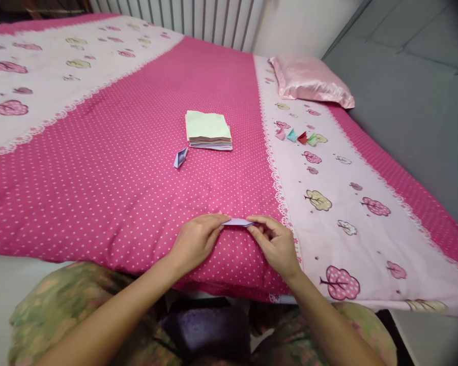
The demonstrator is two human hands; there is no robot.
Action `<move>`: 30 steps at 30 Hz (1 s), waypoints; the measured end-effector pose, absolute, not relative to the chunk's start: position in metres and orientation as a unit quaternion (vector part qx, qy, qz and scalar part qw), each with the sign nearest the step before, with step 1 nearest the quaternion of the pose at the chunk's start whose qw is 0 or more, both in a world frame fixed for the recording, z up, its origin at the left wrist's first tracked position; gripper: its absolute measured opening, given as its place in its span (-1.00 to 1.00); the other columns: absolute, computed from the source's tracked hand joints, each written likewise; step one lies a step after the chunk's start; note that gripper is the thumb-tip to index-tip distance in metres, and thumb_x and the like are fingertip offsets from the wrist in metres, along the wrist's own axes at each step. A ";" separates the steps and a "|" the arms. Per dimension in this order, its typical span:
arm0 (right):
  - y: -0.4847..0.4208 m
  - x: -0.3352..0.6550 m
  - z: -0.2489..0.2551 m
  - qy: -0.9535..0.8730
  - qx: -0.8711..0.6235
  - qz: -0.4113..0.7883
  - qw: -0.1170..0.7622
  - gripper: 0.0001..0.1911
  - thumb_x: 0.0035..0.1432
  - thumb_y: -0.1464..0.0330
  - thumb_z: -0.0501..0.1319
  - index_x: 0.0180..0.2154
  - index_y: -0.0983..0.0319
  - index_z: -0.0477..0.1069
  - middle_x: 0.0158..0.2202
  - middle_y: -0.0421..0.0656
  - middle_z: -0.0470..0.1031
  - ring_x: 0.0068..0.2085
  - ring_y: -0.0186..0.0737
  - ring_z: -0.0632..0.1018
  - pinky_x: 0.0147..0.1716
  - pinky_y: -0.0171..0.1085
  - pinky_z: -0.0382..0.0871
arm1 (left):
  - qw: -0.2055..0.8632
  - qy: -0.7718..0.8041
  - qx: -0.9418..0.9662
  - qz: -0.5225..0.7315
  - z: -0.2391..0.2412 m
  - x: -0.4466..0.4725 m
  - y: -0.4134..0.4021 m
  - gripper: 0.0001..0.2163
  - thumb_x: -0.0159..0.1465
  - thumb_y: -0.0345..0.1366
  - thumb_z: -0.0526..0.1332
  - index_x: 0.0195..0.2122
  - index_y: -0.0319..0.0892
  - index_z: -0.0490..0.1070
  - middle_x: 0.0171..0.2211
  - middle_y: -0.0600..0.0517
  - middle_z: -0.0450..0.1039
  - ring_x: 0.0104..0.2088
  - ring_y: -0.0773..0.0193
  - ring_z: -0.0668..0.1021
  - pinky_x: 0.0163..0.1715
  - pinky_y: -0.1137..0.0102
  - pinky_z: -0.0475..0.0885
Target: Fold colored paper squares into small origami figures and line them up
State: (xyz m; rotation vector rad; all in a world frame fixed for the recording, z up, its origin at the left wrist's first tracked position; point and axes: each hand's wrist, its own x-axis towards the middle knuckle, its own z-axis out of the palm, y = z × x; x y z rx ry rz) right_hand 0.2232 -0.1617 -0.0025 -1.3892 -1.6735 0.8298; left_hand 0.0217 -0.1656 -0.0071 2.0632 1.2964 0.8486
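Note:
A narrow folded piece of lilac paper (238, 222) is stretched between my two hands, just above the near edge of the pink bed cover. My left hand (199, 238) pinches its left end between thumb and fingers. At the right end, my right hand (274, 242) grips it the same way, with the other fingers curled under. Farther off lies a small folded purple paper boat (180, 158). Beside it sits a stack of square coloured paper (209, 129), pale green on top.
Several small folded paper pieces (303, 137) in pink, blue, red and green stand in a row on the white strip at the right. A shiny pink pillow (310, 80) lies behind them. Grey padding (408, 96) borders the right side; a slatted white headboard (198, 20) rises at the back.

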 end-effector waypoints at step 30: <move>-0.169 0.222 0.008 -0.542 -0.504 0.511 0.437 -0.83 0.01 0.38 0.27 -0.27 0.20 0.46 -0.42 -0.22 0.48 -0.38 -0.34 0.50 -0.37 -0.38 0.37 | 0.717 0.473 0.317 0.402 0.017 0.016 -0.170 -0.69 0.01 -0.35 0.37 -0.20 -0.26 0.43 -0.37 0.01 0.50 -0.48 0.40 0.52 -0.48 0.54 0.45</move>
